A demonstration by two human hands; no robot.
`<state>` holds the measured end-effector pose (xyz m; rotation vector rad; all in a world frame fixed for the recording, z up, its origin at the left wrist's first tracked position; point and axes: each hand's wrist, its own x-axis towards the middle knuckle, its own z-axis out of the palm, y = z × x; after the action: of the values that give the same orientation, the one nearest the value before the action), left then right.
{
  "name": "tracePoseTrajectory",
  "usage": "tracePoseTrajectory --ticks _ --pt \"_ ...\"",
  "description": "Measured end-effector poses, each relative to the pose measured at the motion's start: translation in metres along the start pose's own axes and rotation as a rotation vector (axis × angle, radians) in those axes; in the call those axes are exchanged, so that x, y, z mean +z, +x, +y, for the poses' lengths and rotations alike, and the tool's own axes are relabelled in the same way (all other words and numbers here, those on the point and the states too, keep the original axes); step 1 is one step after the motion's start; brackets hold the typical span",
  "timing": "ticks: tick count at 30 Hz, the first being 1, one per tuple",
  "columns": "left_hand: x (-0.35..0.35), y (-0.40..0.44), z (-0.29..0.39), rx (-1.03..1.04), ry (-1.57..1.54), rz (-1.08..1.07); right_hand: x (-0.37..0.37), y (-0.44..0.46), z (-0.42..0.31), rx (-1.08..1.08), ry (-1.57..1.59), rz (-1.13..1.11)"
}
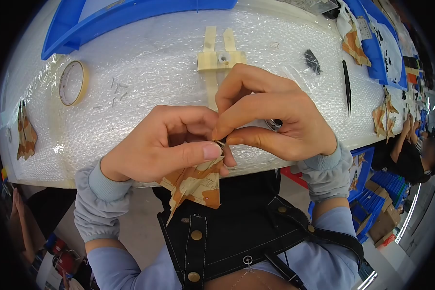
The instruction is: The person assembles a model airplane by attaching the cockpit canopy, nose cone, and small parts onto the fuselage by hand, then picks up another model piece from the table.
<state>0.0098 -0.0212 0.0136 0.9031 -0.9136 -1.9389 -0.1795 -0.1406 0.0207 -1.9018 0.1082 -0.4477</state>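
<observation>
My left hand (154,142) is closed around a model airplane (200,186) in tan and brown camouflage, thumb on top. Its pointed end hangs down over my black apron. The fingertips of my right hand (285,113) are pinched together at the plane's upper end, against my left thumb. A tiny dark piece shows between the two hands, too small to name. Partly hidden under my right hand lies a round black and silver object (274,124). Beyond my hands, a small block with a hole (210,62) is taped to the bubble wrap.
A masking tape roll (85,83) and small wire-like bits lie at left. Black tweezers (346,87) and a black part (312,62) are at right. Blue trays (145,20) border the back. More camouflage models (27,131) sit near both ends. A co-worker (403,154) sits at far right.
</observation>
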Motion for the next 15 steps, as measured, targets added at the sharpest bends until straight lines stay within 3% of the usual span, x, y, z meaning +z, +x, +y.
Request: tracePoseTrajectory --ticks 15 --pt "0.0010 -0.0009 -0.0020 -0.008 -0.015 0.020 0.0001 0.0004 -0.0020 -0.020 0.008 0.042"
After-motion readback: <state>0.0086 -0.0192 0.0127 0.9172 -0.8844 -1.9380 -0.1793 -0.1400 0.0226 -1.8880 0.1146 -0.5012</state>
